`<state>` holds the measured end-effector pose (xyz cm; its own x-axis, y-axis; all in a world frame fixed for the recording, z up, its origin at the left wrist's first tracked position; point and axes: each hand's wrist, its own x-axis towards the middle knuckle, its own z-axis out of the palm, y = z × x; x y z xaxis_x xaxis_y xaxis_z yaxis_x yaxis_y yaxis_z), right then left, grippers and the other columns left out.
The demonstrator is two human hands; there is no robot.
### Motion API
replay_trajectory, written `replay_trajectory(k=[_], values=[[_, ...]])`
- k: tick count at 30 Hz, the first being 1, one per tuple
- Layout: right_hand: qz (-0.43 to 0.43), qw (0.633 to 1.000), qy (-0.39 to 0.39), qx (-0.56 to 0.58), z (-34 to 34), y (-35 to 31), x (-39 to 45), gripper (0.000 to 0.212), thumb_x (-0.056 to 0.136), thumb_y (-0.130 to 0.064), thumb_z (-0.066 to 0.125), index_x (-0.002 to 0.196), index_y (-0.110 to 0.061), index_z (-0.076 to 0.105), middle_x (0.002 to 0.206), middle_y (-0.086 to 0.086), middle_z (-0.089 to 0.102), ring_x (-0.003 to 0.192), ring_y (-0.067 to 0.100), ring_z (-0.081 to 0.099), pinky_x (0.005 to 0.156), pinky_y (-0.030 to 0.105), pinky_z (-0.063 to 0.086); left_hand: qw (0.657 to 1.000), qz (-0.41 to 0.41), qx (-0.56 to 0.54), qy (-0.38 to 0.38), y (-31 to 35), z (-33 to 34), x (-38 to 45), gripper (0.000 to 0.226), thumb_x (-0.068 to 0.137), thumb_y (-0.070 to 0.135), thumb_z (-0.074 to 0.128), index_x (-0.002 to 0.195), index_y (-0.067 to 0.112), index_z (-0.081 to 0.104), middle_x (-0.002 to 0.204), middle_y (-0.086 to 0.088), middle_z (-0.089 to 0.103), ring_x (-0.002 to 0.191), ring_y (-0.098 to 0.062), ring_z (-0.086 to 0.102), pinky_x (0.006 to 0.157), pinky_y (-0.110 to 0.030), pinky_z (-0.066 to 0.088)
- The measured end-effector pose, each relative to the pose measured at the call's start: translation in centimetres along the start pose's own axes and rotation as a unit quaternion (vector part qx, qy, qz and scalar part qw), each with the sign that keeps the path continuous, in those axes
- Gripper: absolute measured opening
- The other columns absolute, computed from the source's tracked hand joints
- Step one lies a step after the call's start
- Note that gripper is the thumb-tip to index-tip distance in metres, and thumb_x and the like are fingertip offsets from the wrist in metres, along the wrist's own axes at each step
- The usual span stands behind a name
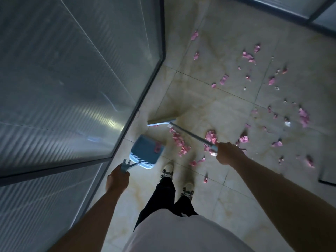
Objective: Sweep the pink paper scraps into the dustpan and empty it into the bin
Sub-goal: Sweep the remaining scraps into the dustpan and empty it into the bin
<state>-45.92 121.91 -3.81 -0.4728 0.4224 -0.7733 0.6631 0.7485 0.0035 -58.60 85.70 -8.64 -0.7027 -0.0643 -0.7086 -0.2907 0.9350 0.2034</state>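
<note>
On the floor: beige tiled floor [227, 110], and pink paper scraps [303, 116] are scattered wide across the right side, from far up near the top right down to the person's shoes.
Dustpan: blue dustpan [145, 151] sits on the tiles close beside the ribbed glass wall [63, 79], mouth facing up and right, and 1 pink scrap [157, 147] is already lying inside near its right edge!
Left hand: the left hand [117, 178] has its fingers curled round the top of the dustpan's long handle [127, 165], holding it up off the pan.
Broom: the broom head [161, 120] is down on the floor just beyond the dustpan, with its thin shaft [192, 133] slanting back toward the person.
Right hand: the right hand [228, 153] is wrapped tight round the blue grip end of the shaft.
Gathered heap: a cluster of scraps [179, 142] lies between the broom head and the dustpan's mouth, just right of the pan, not in it.
Person: 2 shoes [168, 170] stand just below the dustpan, dark trousers and a white top underneath.
</note>
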Motion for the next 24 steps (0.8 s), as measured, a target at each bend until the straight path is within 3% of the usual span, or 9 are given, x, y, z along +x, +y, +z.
replay_trajectory(k=[3, 6, 15, 18, 21, 24], values=[[0.024, 1.000, 0.004, 0.001, 1.9, 3.8, -2.3, 0.042, 0.091, -0.013, 0.050, 0.133, -0.019, 0.050, 0.080, -0.003, 0.057, 0.068, 0.015, 0.061, 0.055, 0.025, 0.049, 0.997, 0.043, 0.053, 0.024, 0.3, 0.9, -1.0, 0.028, 0.090, 0.012, 0.054, 0.116, 0.010, 0.062, 0.109, -0.018, 0.068, 0.100, -0.038, 0.063, 0.082, -0.037, 0.049], [0.057, 0.998, -0.011, 0.019, 4.2, 7.2, -4.9, 0.050, 0.087, -0.010, 0.052, 0.135, -0.023, 0.049, 0.100, 0.001, 0.064, 0.076, 0.017, 0.064, 0.066, 0.031, 0.057, 0.995, 0.059, 0.060, 0.048, 0.6, 1.8, -2.6, 0.025, 0.090, 0.012, 0.057, 0.112, 0.004, 0.065, 0.110, -0.024, 0.067, 0.100, -0.042, 0.062, 0.083, -0.040, 0.046], [0.119, 0.991, -0.029, 0.053, 9.1, 14.3, -10.1, 0.037, 0.084, -0.015, 0.054, 0.121, -0.021, 0.057, 0.092, -0.001, 0.063, 0.086, 0.018, 0.064, 0.082, 0.035, 0.056, 0.991, 0.069, 0.084, 0.084, -0.2, 3.6, -6.6, 0.031, 0.090, 0.014, 0.062, 0.112, -0.008, 0.063, 0.111, -0.032, 0.064, 0.104, -0.047, 0.060, 0.085, -0.044, 0.047], [0.112, 0.990, -0.018, 0.078, 9.5, 15.4, -10.8, 0.033, 0.086, -0.016, 0.051, 0.118, -0.017, 0.059, 0.089, -0.001, 0.061, 0.081, 0.017, 0.062, 0.072, 0.030, 0.055, 0.991, 0.075, 0.074, 0.079, -0.8, 4.0, -7.2, 0.029, 0.089, 0.017, 0.063, 0.111, -0.002, 0.064, 0.109, -0.029, 0.065, 0.100, -0.045, 0.062, 0.083, -0.044, 0.049], [0.100, 0.990, -0.003, 0.100, 9.8, 15.3, -11.1, 0.031, 0.088, -0.018, 0.049, 0.117, -0.015, 0.059, 0.088, -0.001, 0.058, 0.077, 0.015, 0.057, 0.058, 0.024, 0.042, 0.990, 0.092, 0.080, 0.072, -0.8, 4.4, -7.8, 0.028, 0.090, 0.017, 0.062, 0.112, 0.000, 0.065, 0.107, -0.027, 0.066, 0.098, -0.043, 0.063, 0.084, -0.046, 0.051], [0.081, 0.990, 0.012, 0.116, 10.4, 13.4, -10.8, 0.030, 0.089, -0.016, 0.049, 0.118, -0.012, 0.057, 0.081, -0.003, 0.054, 0.069, 0.013, 0.053, 0.053, 0.023, 0.038, 0.989, 0.089, 0.094, 0.073, -0.6, 4.5, -8.0, 0.030, 0.091, 0.019, 0.059, 0.115, 0.001, 0.064, 0.111, -0.027, 0.065, 0.101, -0.043, 0.062, 0.087, -0.046, 0.051]])
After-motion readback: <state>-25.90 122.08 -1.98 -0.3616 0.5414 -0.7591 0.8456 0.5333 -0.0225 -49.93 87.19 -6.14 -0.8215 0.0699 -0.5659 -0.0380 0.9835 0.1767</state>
